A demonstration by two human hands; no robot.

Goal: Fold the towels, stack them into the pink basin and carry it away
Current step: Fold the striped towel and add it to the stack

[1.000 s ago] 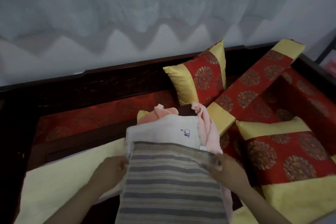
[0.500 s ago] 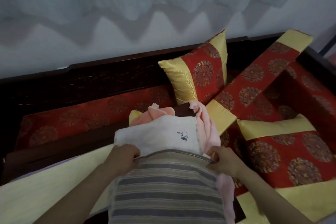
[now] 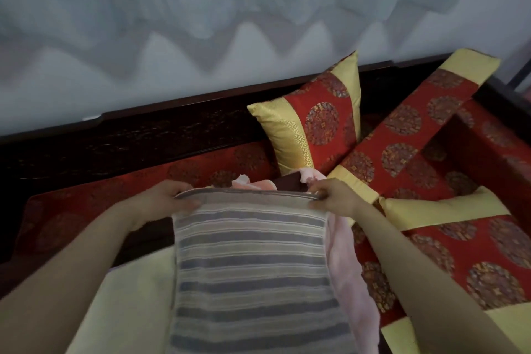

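The striped towel [image 3: 253,267], grey-blue and pale bands, lies lengthwise in the middle of the seat, running from its lifted far edge toward the person. The left hand [image 3: 169,198] grips the far left corner of the striped towel, fingers curled over the hem and thumb beneath. The right hand [image 3: 333,198] pinches the far right corner in the same way, so the hem is stretched between the two hands and raised a little. Under the striped towel, along its right side, a pink towel [image 3: 344,261] shows, and just beyond the raised hem a bunched peach cloth [image 3: 253,184] peeks out. To the left of the striped towel and partly beneath it lies a pale yellow towel [image 3: 129,296]. Beyond the striped towel a red and gold cushion [image 3: 313,121] stands upright against the dark wooden backrest [image 3: 143,135]. A long cushion [image 3: 402,146] slants away to the right of the striped towel, with another flat cushion [image 3: 474,253] nearer on that side. A pale curtain [image 3: 258,8] hangs behind.
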